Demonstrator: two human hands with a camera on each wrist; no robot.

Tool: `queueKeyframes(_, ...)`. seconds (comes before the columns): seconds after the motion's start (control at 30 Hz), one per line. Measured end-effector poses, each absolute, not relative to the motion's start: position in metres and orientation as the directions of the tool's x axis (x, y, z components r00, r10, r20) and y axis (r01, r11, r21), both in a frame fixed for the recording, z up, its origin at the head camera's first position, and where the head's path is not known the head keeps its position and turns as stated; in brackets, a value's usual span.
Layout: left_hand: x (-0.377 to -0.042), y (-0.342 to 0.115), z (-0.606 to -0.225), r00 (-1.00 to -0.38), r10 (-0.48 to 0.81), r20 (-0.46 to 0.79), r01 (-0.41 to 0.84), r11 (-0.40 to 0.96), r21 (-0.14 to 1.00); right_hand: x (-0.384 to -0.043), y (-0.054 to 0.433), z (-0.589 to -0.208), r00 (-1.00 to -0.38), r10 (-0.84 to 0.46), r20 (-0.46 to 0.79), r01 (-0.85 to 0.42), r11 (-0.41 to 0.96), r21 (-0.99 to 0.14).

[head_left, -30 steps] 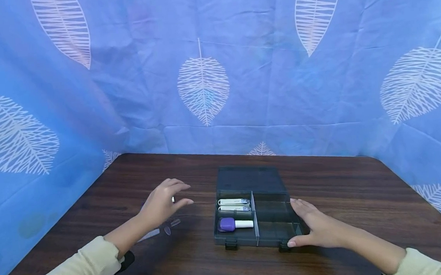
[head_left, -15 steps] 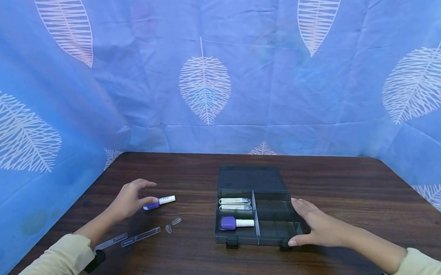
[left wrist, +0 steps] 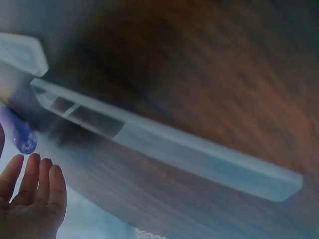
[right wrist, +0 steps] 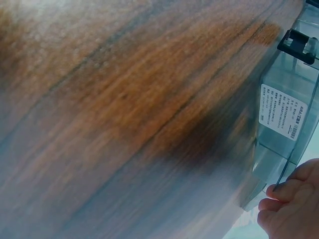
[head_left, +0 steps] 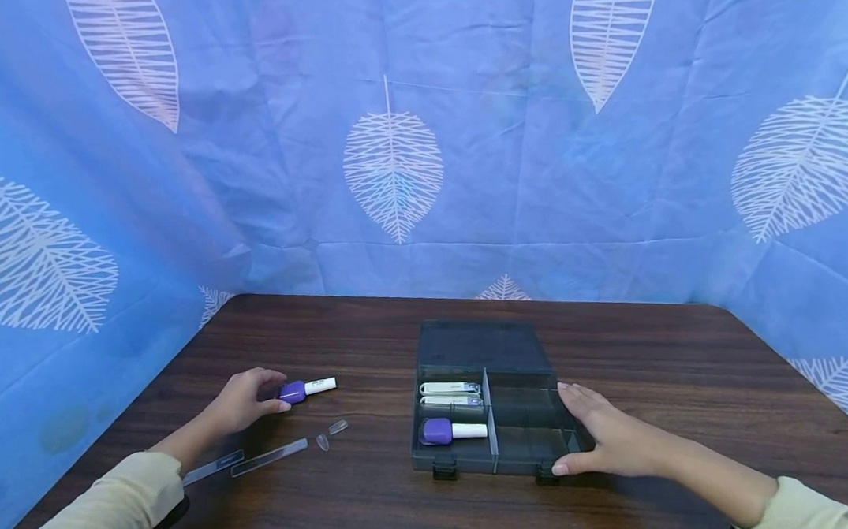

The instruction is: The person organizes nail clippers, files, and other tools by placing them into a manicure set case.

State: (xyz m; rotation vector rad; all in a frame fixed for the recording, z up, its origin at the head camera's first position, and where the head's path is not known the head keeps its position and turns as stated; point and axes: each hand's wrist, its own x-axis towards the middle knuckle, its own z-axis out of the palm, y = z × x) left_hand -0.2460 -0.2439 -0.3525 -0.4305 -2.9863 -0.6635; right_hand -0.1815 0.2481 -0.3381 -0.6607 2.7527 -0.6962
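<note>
A purple nail polish bottle [head_left: 292,392] with a white cap lies on the table's left side. My left hand [head_left: 241,403] is at its base, fingers and thumb spread to either side. In the left wrist view the fingers [left wrist: 30,181] look nearly straight, just short of the bottle [left wrist: 22,137]. An open dark see-through plastic box [head_left: 457,459] holds two nail clippers [head_left: 449,389] and a second purple nail polish bottle [head_left: 438,432]. My right hand [head_left: 609,438] holds the box's right front corner, its thumb by a latch and its fingertips along the side wall.
Two clear flat strips [head_left: 269,457] [left wrist: 164,147] lie nearer me, by my left wrist. Two small clear nail-shaped pieces [head_left: 338,427] lie between them and the box. A white label [right wrist: 282,111] is on the box wall. A blue leaf-print cloth [head_left: 391,171] hangs behind the table.
My left hand has drawn back leftward from near the box and lowered beside the purple bottle on the table, which has come into fuller view. My right hand stays at the box corner.
</note>
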Motion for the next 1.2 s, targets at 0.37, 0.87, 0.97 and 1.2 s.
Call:
queueKeyframes(0.37, -0.252, -0.243, -0.356, -0.965, 0.249, 0.078, 0.260, 0.887, 0.381, -0.181, 0.248, -0.337, -0.874, -0.475, -0.101, -0.371, 0.787, -0.493)
queueKeyframes(0.87, -0.246, -0.242, -0.354, -0.954, 0.262, 0.146, 0.299, 0.864, 0.405, -0.181, 0.248, -0.338, -0.873, -0.478, -0.100, -0.375, 0.786, -0.491)
queueKeyframes(0.97, -0.244, -0.240, -0.353, -0.948, 0.267, 0.175, 0.317, 0.852, 0.417, -0.181, 0.248, -0.338, -0.873, -0.477, -0.101, -0.374, 0.788, -0.489)
queueKeyframes(1.2, -0.242, -0.238, -0.349, -0.937, 0.267, 0.225, 0.342, 0.828, 0.445, -0.181, 0.247, -0.337, -0.873, -0.477, -0.100, -0.374, 0.787, -0.491)
